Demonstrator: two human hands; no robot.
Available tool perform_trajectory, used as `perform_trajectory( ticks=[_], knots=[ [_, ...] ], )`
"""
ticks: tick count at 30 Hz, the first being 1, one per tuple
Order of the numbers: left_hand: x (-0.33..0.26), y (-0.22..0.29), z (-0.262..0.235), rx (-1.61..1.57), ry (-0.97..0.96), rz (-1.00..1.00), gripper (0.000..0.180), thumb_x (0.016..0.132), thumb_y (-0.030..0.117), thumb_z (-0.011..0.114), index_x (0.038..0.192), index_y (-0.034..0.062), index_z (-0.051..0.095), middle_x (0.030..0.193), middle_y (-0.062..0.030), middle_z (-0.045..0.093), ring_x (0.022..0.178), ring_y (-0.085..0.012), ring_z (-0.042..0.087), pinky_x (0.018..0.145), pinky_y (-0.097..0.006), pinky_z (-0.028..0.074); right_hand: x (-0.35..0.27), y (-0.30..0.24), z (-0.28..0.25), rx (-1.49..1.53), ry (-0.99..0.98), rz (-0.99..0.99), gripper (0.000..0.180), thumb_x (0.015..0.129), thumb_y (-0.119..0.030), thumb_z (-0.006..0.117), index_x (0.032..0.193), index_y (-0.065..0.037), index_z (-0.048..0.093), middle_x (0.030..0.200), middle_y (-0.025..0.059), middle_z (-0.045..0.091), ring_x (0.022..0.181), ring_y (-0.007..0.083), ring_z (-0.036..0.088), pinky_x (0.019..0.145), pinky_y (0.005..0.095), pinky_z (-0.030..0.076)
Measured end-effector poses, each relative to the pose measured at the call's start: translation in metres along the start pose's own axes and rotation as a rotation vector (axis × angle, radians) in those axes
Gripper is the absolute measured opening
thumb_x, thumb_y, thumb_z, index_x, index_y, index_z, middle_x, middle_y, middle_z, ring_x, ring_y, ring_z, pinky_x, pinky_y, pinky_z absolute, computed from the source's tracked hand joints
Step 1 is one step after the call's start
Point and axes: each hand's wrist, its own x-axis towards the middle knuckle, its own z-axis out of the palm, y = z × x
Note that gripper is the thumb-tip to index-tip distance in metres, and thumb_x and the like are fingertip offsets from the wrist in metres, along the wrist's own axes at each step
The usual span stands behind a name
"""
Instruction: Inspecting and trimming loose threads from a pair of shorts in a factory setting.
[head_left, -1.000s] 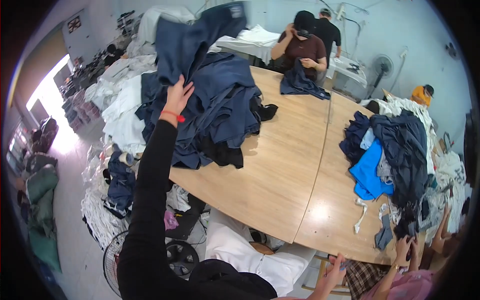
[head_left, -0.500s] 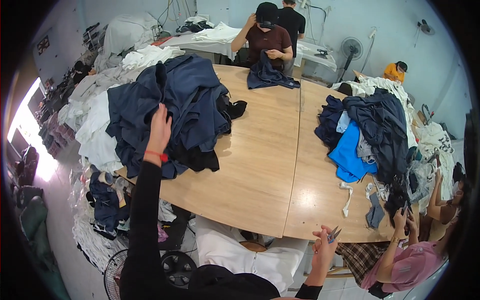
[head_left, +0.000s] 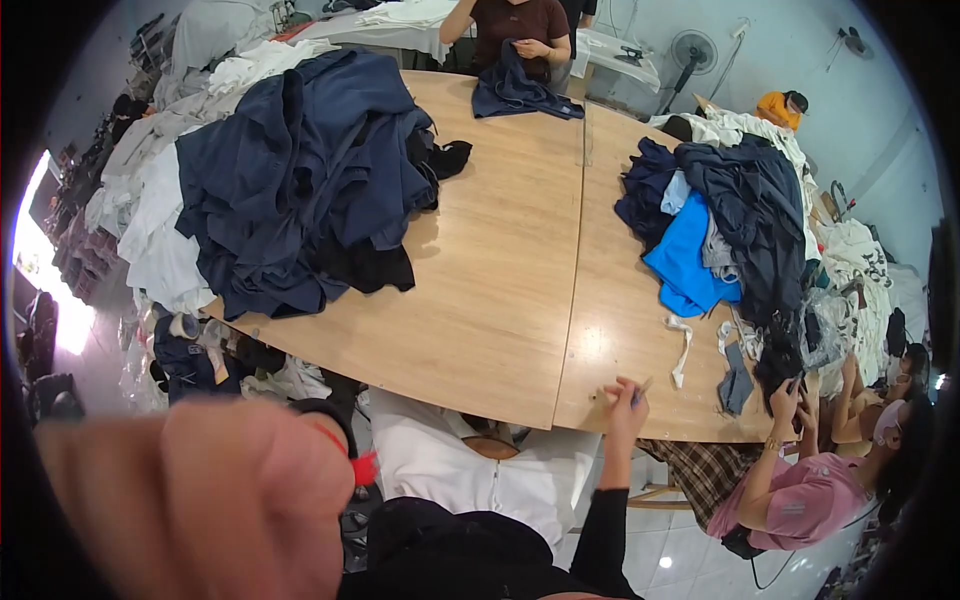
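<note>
My left hand (head_left: 200, 500) is raised close to the camera at the lower left. It is large and blurred, with a black and red band at the wrist, and nothing shows in it. My right hand (head_left: 625, 405), in a black sleeve, rests at the near edge of the wooden table (head_left: 500, 280) and grips a small pair of snips (head_left: 640, 388). A big heap of navy garments (head_left: 300, 170) lies on the table's left part, well away from both hands. A white cloth (head_left: 470, 470) lies on my lap below the table edge.
A second heap of dark clothes with a bright blue piece (head_left: 685, 260) covers the table's right side, with a white strip (head_left: 683, 345) beside it. A person in brown (head_left: 515, 20) handles a navy garment at the far end. A person in pink (head_left: 800, 490) sits at the right. White garments (head_left: 160, 230) hang off the left.
My left hand has come off the navy heap and drawn back close to the camera. My right hand has risen to the table's near edge.
</note>
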Motion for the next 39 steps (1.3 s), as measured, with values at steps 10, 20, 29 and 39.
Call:
perform_trajectory(
  ticks=[10, 20, 29, 39],
  knots=[
    [-0.007, 0.033, 0.065, -0.414, -0.006, -0.244, 0.024, 0.096, 0.008, 0.071, 0.118, -0.0002, 0.065, 0.131, -0.0175, 0.065, 0.107, -0.0212, 0.068, 0.099, -0.034, 0.056, 0.020, 0.012, 0.027, 0.050, 0.151, -0.129, 0.029, 0.116, -0.028, 0.051, 0.120, -0.002, 0.064, 0.085, 0.0078, 0.070, 0.053, 0.0108, 0.056, 0.044, 0.0277, 0.046],
    [0.007, 0.043, 0.106, -0.901, -0.001, -0.461, 0.025, 0.096, 0.012, 0.072, 0.118, 0.0010, 0.065, 0.129, -0.0172, 0.064, 0.108, -0.0220, 0.067, 0.098, -0.034, 0.056, 0.019, 0.008, 0.021, 0.147, 0.146, -0.090, 0.027, 0.115, -0.026, 0.054, 0.117, -0.002, 0.066, 0.083, 0.0064, 0.071, 0.056, 0.0091, 0.059, 0.049, 0.0264, 0.046],
    [-0.003, 0.050, 0.070, -1.152, 0.002, -0.643, 0.027, 0.097, 0.016, 0.072, 0.118, 0.0020, 0.064, 0.127, -0.0169, 0.063, 0.109, -0.0227, 0.067, 0.097, -0.035, 0.057, 0.020, 0.008, 0.022, 0.123, 0.139, -0.122, 0.027, 0.115, -0.026, 0.053, 0.116, -0.001, 0.066, 0.082, 0.0069, 0.071, 0.052, 0.0068, 0.055, 0.047, 0.0251, 0.045],
    [-0.024, 0.059, 0.016, -1.363, 0.035, -0.818, 0.029, 0.097, 0.020, 0.072, 0.118, 0.0032, 0.064, 0.126, -0.0166, 0.062, 0.109, -0.0234, 0.066, 0.095, -0.035, 0.057, 0.017, 0.008, 0.027, 0.122, 0.130, -0.104, 0.028, 0.116, -0.026, 0.053, 0.115, -0.001, 0.066, 0.082, 0.0059, 0.070, 0.054, 0.0069, 0.056, 0.049, 0.0247, 0.046]
  ],
)
